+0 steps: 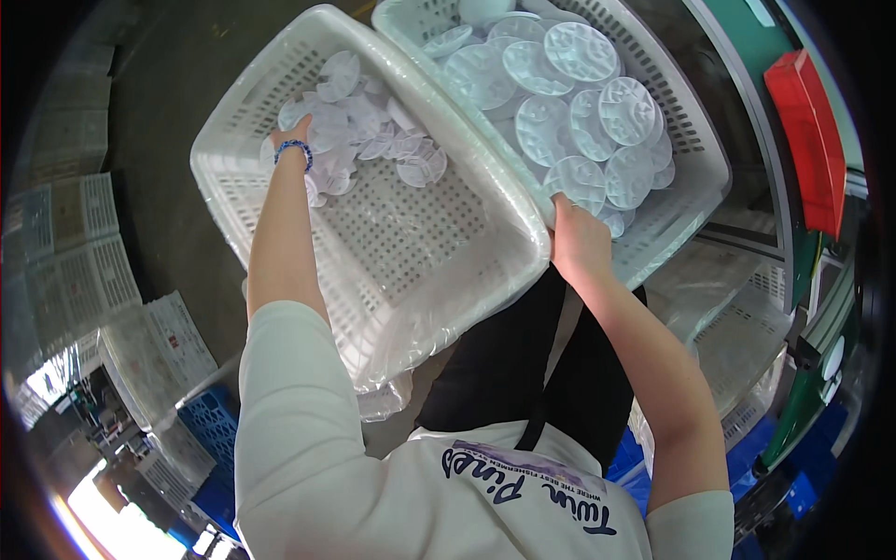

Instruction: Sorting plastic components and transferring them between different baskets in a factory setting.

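My left hand (292,137), with a blue beaded bracelet at the wrist, reaches into the far left part of a white plastic basket (373,308). It touches a heap of thin, clear plastic discs (350,121). The thumb shows against a disc; the other fingers are hidden, so their grip cannot be told. My right hand (581,245) is closed round the near right corner of this basket's rim, where it meets a second white basket (686,201). Inside that one lie larger, round translucent plastic pieces (579,112) in a pile. Clear film lines the left basket.
A red bin (807,140) stands at the far right beside a grey metal frame (747,84). Stacked white crates (75,224) line the left side, with a blue crate (210,425) lower down. More white baskets (747,327) sit low on the right.
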Action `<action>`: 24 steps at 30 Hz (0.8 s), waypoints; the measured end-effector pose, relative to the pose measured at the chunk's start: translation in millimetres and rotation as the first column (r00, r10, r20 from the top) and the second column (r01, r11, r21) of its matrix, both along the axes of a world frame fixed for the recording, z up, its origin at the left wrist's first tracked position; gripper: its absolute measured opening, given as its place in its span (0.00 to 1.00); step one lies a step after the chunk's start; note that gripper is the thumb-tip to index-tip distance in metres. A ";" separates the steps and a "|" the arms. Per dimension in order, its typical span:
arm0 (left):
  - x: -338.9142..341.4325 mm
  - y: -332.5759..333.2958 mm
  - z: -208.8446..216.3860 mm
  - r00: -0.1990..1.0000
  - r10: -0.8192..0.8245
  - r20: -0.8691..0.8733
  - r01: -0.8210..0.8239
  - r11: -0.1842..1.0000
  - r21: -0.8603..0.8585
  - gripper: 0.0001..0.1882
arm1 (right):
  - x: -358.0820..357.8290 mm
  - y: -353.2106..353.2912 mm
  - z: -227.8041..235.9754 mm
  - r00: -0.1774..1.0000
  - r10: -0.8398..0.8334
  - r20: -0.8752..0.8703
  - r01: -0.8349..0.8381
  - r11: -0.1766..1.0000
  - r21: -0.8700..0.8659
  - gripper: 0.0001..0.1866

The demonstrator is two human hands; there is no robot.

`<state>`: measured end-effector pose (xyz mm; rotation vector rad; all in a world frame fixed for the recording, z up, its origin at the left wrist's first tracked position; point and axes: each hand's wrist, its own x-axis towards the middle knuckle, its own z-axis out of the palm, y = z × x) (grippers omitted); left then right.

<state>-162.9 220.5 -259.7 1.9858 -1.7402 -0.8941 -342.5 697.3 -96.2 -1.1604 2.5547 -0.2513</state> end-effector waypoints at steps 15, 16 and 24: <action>-12.6 47.9 50.4 0.998 0.053 -0.028 -0.055 0.996 -0.068 0.41 | -1.8 -0.1 -1.0 0.999 0.039 0.018 -0.037 0.998 -0.059 0.18; 7.4 47.9 61.5 0.928 0.149 -0.341 -0.083 0.976 0.202 0.36 | -0.3 -1.3 -2.4 1.000 0.021 0.007 -0.021 1.000 -0.015 0.18; 253.7 147.6 192.6 0.115 0.425 -0.898 0.437 0.790 0.430 0.19 | -1.1 8.5 7.3 0.992 0.078 -0.100 -0.074 0.996 0.044 0.19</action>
